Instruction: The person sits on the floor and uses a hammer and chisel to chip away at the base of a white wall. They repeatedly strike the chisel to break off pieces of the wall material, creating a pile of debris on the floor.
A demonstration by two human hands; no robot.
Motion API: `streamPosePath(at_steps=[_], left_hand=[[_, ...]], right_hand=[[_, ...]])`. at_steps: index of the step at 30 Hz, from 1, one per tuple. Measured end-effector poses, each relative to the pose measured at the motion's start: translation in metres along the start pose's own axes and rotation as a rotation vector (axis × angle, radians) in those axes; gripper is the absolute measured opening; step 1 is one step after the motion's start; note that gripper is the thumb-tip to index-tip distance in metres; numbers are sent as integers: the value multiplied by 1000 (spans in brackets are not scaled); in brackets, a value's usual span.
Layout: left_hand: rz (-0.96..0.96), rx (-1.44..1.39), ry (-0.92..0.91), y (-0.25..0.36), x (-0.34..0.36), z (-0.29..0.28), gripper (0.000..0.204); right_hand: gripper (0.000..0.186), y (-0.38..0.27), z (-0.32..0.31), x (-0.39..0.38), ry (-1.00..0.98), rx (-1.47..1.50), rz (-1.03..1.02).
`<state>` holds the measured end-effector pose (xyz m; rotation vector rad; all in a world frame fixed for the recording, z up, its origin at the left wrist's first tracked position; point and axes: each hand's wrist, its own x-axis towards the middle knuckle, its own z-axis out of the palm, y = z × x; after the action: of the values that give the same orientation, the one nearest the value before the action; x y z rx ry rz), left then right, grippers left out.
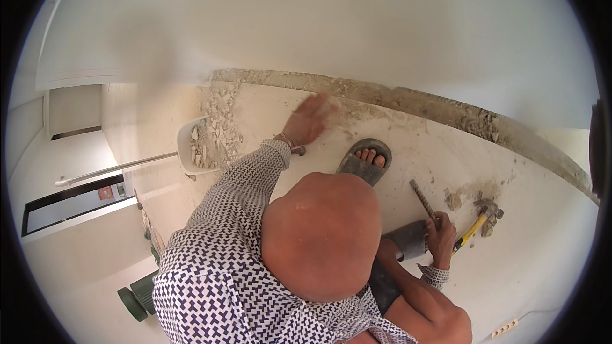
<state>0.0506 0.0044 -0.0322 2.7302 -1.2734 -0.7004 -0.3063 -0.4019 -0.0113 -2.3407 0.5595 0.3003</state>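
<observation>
My left hand (309, 119) reaches forward, low over the floor beside the broken strip at the wall's foot. Its fingers are blurred but look stretched out, with nothing visible in them. A small round brownish thing (299, 151) shows by that wrist, partly hidden by the sleeve. At the right, my right hand (441, 241) is closed around a dark ribbed metal rod (424, 199), which points up and to the left. Just right of that hand lies a claw hammer (472, 232) with a yellow and black handle, its head on some rubble (488, 224).
A long-handled white dustpan (185, 146) at the left holds broken chips, beside a rubble heap (223, 118). The chipped channel (408, 99) runs along the wall. My sandalled foot (366, 160) stands mid-floor. A white power strip (504, 328) lies lower right; a green object (137, 299) stands lower left.
</observation>
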Motion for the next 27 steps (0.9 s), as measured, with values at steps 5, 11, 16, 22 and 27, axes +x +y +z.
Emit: streamPosePath(at_steps=[5,11,16,22,27], left_hand=[[-1180,-146,509,-68,16,59,68],[12,-18,70,40,25,39,67],[-970,-123,633,-11,27,82,72],[172,-425,96,62,20,36,62],[99,-305,297,93,13,3,56]], right_hand=[[15,-7,-2,5,-14,10,-45],[17,-1,1,1,3,12,3],[18,-14,-5,6,-3,6,-7],[24,-12,0,6,52,-56,39],[28,-20,-9,4,117,-72,66]])
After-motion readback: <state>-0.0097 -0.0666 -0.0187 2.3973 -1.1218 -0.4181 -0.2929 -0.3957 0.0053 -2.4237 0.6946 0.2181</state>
